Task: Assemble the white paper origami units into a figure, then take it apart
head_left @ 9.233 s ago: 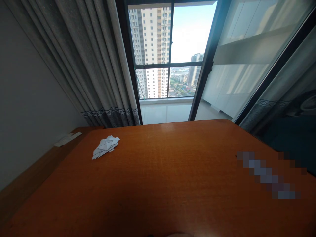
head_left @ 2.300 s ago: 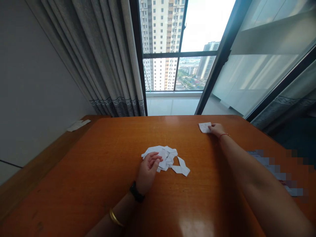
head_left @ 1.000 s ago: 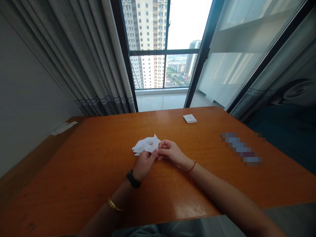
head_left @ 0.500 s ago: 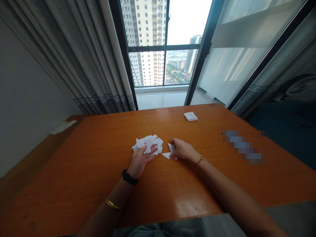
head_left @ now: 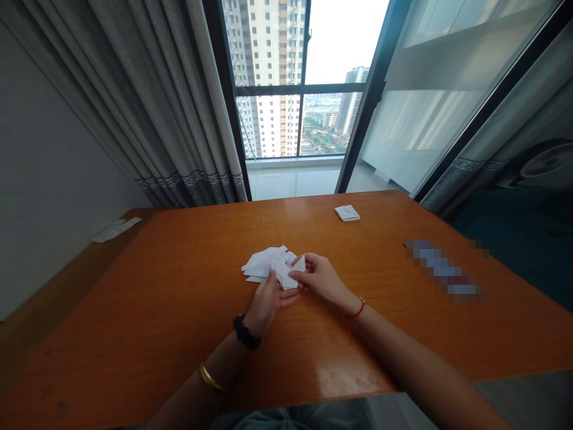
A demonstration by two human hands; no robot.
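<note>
My left hand point(head_left: 268, 301) is palm up, its thumb over some white paper pieces point(head_left: 283, 276) and its fingers beneath them. My right hand point(head_left: 326, 279) pinches a white paper piece point(head_left: 299, 264) between thumb and fingers, against the papers in the left hand. Just behind the left hand lies a loose pile of white paper pieces point(head_left: 258, 263) on the table. Whether the held papers touch the pile is hard to make out.
The brown wooden table point(head_left: 188, 298) spreads around both hands. A folded paper square point(head_left: 347, 213) lies near its far edge. At the right is a blurred-out item point(head_left: 441, 267). White strips point(head_left: 117, 229) lie at the far left, below a grey curtain point(head_left: 179, 119).
My right hand has brought its paper piece from the table, left and up to my left hand. The left hand has shifted right and now holds paper pieces, away from the pile.
</note>
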